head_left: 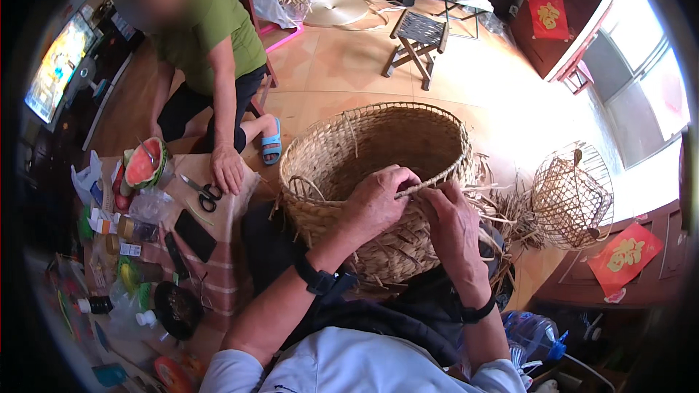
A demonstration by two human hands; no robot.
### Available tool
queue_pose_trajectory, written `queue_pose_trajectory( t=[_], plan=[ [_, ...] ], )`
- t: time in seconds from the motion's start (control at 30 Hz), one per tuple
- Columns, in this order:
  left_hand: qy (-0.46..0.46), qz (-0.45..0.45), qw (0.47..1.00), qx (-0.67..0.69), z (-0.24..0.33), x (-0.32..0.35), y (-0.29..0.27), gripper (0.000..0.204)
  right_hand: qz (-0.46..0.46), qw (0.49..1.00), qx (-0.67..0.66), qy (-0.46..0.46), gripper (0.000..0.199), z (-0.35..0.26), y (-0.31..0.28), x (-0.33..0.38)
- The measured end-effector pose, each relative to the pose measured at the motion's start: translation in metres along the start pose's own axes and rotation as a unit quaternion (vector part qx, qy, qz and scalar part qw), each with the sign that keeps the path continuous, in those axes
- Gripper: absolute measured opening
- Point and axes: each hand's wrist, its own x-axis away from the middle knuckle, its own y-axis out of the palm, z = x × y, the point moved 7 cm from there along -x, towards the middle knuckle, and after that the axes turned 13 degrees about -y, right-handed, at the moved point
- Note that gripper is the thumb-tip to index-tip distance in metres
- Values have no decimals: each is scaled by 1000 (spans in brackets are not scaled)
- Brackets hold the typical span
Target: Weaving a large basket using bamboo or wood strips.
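At the far left: a lit screen (60, 65) stands on a dark cabinet.
Cluttered table: a cut watermelon (144, 165), scissors (206, 195) and a black phone (195, 235) lie on the checked cloth (244, 173).
Co-worker: a person in a green top (244, 40) sits beyond the table, one hand (227, 169) resting flat near its corner.
Woven basket: in the middle, against the wearer's lap, mouth upward, the large basket (404, 247) shows loose ends on its near wall.
Left hand: this hand (382, 195) reaches over the near rim, its fingers clamped on it.
Folding stool: it (421, 33) stands beyond the basket.
Right hand: just beside the left, this hand (448, 222) has bent fingers at the rim; whether they pinch a strand cannot be told.
Dried strands: a bundle (513, 222) spreads right of the basket.
Far right: an openwork basket (571, 193) sits near red paper (625, 256).
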Motion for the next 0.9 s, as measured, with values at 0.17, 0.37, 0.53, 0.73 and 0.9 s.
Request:
queue_pose_trajectory(
  t=[0.17, 0.37, 0.53, 0.73, 0.9],
  plan=[
    [-42, 4, 999, 21, -7, -1, -3, 18, 6, 999, 34, -29, 15, 10, 7, -3],
    [-70, -10, 997, -18, 4, -2, -5, 16, -8, 996, 53, -71, 22, 5, -4, -3],
    [-17, -9, 996, -89, 7, 2, -9, 17, -22, 998, 31, -52, 31, 19, -23, 2],
    [-119, -122, 977, -127, 12, -10, -10, 26, -71, 994, 41, -71, 36, 34, -28, 5],
    [-148, -167, 968, -117, 1, -12, -1, 20, -74, 981, 88, -158, 27, 31, -29, -6]
  ],
)
